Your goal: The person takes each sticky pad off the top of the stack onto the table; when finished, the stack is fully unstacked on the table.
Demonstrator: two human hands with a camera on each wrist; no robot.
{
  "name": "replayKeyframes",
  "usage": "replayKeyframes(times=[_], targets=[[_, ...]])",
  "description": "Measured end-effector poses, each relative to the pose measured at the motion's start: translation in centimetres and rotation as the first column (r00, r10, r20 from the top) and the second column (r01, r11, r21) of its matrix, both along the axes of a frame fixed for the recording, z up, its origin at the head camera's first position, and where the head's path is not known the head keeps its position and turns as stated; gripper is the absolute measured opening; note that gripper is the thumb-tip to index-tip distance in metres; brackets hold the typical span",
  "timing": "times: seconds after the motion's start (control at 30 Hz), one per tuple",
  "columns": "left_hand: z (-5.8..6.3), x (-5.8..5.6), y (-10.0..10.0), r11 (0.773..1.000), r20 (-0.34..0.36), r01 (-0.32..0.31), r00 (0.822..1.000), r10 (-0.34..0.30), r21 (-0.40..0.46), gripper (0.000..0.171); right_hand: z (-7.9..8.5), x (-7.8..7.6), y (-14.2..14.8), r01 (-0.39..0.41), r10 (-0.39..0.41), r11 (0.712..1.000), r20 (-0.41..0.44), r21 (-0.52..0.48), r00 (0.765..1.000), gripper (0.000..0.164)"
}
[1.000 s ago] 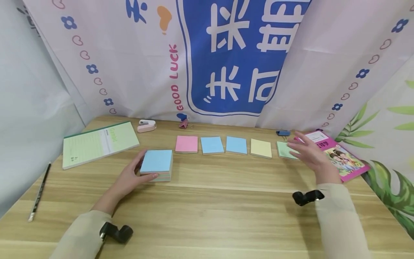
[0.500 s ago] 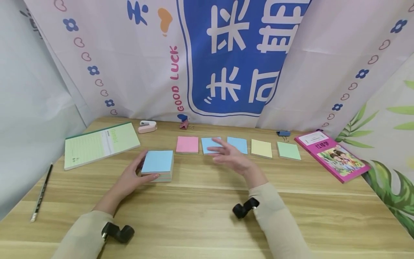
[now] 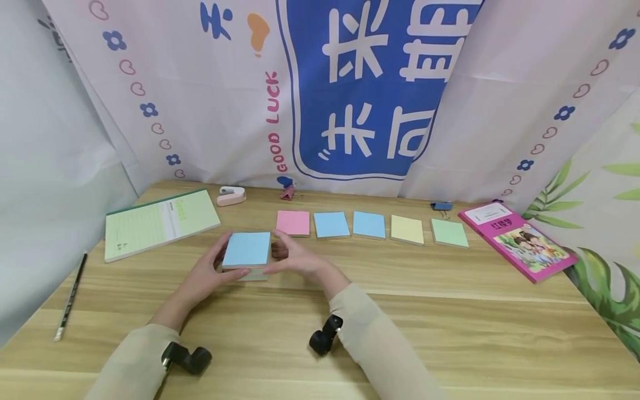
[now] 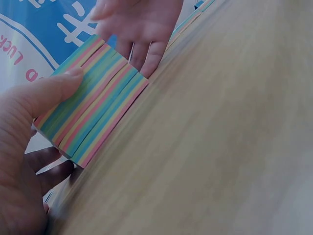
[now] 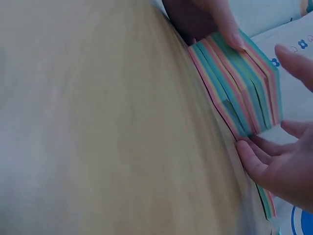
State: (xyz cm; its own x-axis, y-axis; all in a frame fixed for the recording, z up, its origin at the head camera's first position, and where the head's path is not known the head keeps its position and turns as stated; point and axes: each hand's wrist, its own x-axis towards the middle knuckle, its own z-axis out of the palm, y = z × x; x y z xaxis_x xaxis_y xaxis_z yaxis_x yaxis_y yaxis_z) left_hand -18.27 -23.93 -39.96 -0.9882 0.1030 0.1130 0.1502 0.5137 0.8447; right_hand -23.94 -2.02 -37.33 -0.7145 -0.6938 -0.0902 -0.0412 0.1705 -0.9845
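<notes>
A thick stack of sticky notes (image 3: 246, 249), blue on top, stands on the left part of the table. Its side shows many coloured layers in the left wrist view (image 4: 95, 100). My left hand (image 3: 202, 280) grips the stack from the left, thumb across the front and fingers behind. From the other side comes my right hand (image 3: 307, 265), thumb and fingers spread around the right corner. In the right wrist view the right fingertips (image 5: 249, 152) are right at the stack's lower edge, while the thumb (image 5: 295, 63) stands apart from it.
Behind lies a row of thin pads: pink (image 3: 293, 223), two blue (image 3: 331, 225), yellow (image 3: 407, 229) and green (image 3: 449, 233). Around them are a notepad (image 3: 162, 225), stapler (image 3: 231, 195), two binder clips (image 3: 441, 205), a pink book (image 3: 517, 239) and a pencil (image 3: 71, 297).
My right hand has swept left from the green pad, over the row of pads, to the stack's right side. My left hand has stayed on the stack.
</notes>
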Motion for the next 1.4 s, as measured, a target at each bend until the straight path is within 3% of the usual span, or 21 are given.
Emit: replayKeyframes(times=[0.17, 0.37, 0.6, 0.77, 0.97, 1.07, 1.23, 1.4], targets=[[0.0, -0.1, 0.0, 1.000, 0.006, 0.006, 1.000, -0.006, 0.008, 0.093, -0.1, 0.0, -1.0, 0.051, -0.048, 0.998, -0.069, 0.046, 0.996, 0.088], [-0.2, -0.1, 0.0, 1.000, -0.002, 0.019, 1.000, -0.019, 0.017, 0.092, -0.4, -0.1, -0.7, 0.085, -0.085, 0.996, -0.052, 0.004, 0.995, 0.086], [-0.3, -0.1, -0.1, 0.999, -0.003, 0.017, 1.000, -0.017, -0.028, 0.093, -0.7, 0.2, 1.9, 0.122, -0.097, 0.971, 0.126, -0.206, 0.987, 0.086], [-0.3, -0.2, 0.0, 0.999, 0.015, 0.010, 1.000, -0.009, -0.053, 0.094, -0.3, 0.3, 6.0, 0.129, -0.058, 0.948, 0.240, -0.292, 0.969, 0.088], [-0.3, -0.4, 0.1, 0.995, -0.048, 0.004, 0.999, -0.009, -0.097, 0.094, 0.0, 0.4, 12.2, 0.120, -0.023, 0.926, 0.264, -0.358, 0.964, 0.088], [-0.3, -0.5, 0.0, 0.991, -0.075, -0.005, 0.997, -0.005, -0.132, 0.094, 0.1, 0.5, 15.6, 0.138, -0.039, 0.923, 0.268, -0.360, 0.963, 0.088], [-0.2, -0.4, -0.1, 0.986, -0.055, -0.014, 0.998, 0.004, -0.167, 0.093, 0.2, 0.7, 21.2, 0.203, -0.105, 0.919, 0.285, -0.338, 0.953, 0.086], [-0.1, -0.4, 0.0, 0.983, -0.038, -0.008, 0.999, 0.000, -0.184, 0.094, 0.1, 1.0, 26.9, 0.232, -0.150, 0.911, 0.251, -0.340, 0.956, 0.083]])
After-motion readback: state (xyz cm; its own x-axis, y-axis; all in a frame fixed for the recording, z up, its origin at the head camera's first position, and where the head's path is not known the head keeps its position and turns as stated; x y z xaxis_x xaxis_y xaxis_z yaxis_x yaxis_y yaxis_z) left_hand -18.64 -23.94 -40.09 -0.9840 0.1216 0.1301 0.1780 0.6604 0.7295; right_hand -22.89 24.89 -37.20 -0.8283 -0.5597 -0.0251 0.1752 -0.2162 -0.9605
